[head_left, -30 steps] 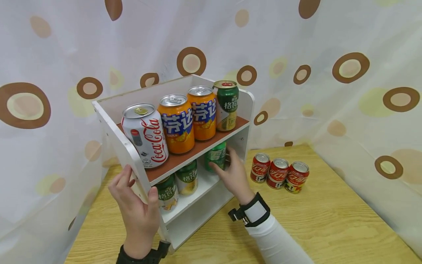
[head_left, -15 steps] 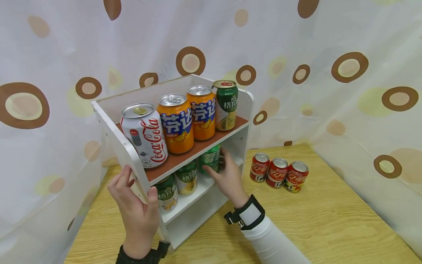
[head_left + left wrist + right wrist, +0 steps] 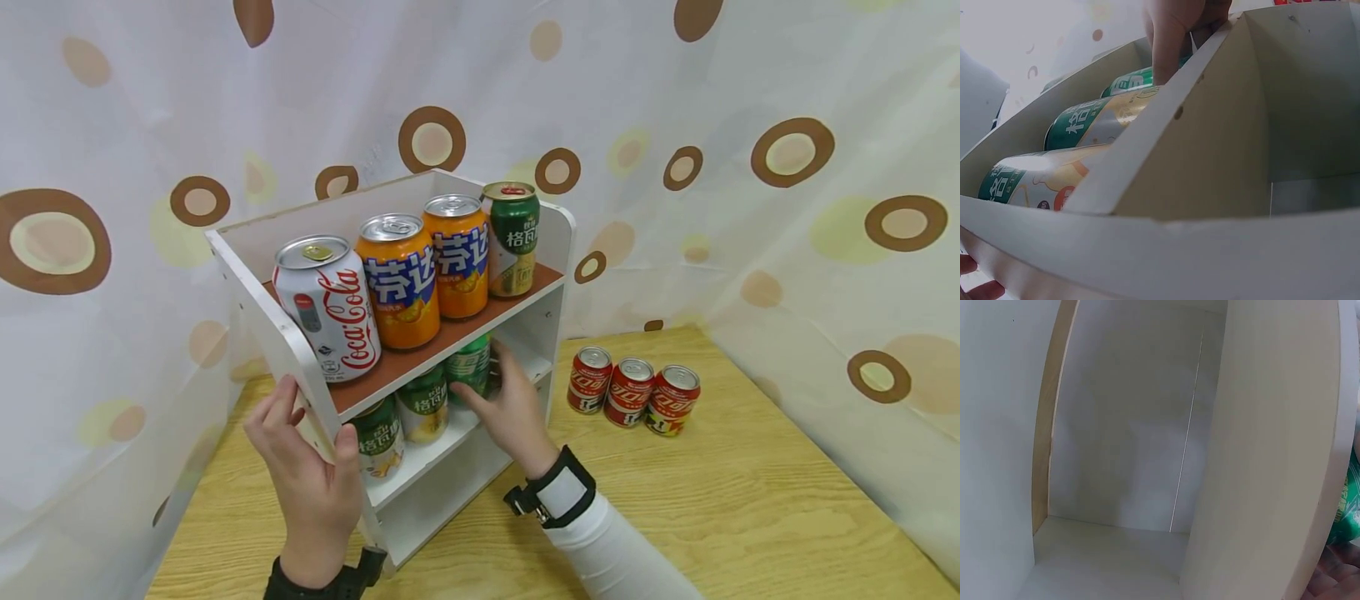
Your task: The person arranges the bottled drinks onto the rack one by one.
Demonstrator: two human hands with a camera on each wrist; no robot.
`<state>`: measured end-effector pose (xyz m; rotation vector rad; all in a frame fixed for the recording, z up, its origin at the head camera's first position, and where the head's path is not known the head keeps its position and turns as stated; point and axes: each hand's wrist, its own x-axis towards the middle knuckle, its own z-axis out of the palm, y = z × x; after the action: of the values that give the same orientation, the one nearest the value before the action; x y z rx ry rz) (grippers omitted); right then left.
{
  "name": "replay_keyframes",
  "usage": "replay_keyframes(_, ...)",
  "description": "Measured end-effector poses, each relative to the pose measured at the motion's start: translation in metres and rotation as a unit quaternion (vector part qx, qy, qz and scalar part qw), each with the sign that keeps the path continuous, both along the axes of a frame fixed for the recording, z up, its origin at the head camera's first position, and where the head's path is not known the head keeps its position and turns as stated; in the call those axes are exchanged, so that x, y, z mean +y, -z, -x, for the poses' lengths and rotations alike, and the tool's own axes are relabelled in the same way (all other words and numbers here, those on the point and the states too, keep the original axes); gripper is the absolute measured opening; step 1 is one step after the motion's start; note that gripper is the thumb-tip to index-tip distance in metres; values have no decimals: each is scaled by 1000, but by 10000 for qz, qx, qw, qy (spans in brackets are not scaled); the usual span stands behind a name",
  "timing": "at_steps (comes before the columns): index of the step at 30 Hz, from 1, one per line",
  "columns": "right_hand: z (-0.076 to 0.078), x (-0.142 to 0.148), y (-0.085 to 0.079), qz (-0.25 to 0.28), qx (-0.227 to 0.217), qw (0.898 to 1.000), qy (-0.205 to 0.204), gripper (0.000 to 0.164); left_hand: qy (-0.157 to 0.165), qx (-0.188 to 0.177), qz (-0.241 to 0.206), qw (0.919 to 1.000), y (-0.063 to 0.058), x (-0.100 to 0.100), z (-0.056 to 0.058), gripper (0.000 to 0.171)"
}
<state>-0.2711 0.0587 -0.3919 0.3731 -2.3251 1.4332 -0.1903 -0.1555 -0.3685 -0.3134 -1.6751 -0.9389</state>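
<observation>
A white shelf unit (image 3: 442, 496) stands on the wooden table. My left hand (image 3: 311, 475) grips its left side panel, thumb at the front edge and fingers on the outer face. On the middle shelf, my right hand (image 3: 513, 408) holds a green soda can (image 3: 468, 367), thumb on the left and fingers on the right. To its left stand two green-and-gold cans, one nearer the green soda can (image 3: 424, 404) and one by the side panel (image 3: 380, 437). The right wrist view shows only a sliver of the green soda can (image 3: 1349, 509) past the shelf board.
The top shelf holds a silver Coca-Cola can (image 3: 330, 308), two orange Fanta cans (image 3: 401, 283) and a green-and-gold can (image 3: 514, 237). Three red cans (image 3: 632, 393) stand on the table (image 3: 720, 483) to the right. A patterned curtain (image 3: 495, 75) hangs behind.
My right hand has slid the green soda can leftward along the middle shelf, closer to the green-and-gold cans. My left hand stays at the side panel.
</observation>
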Motion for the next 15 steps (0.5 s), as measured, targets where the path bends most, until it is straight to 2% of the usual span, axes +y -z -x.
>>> replay_keyframes(5, -1, -3, 2, -59, 149, 9999, 23, 79, -21, -11, 22, 10000, 0, 0, 0, 76)
replay_keyframes(15, -5, -5, 4, 43, 136, 9999, 42, 79, -34, 56, -11, 10000, 1, 1, 1, 76)
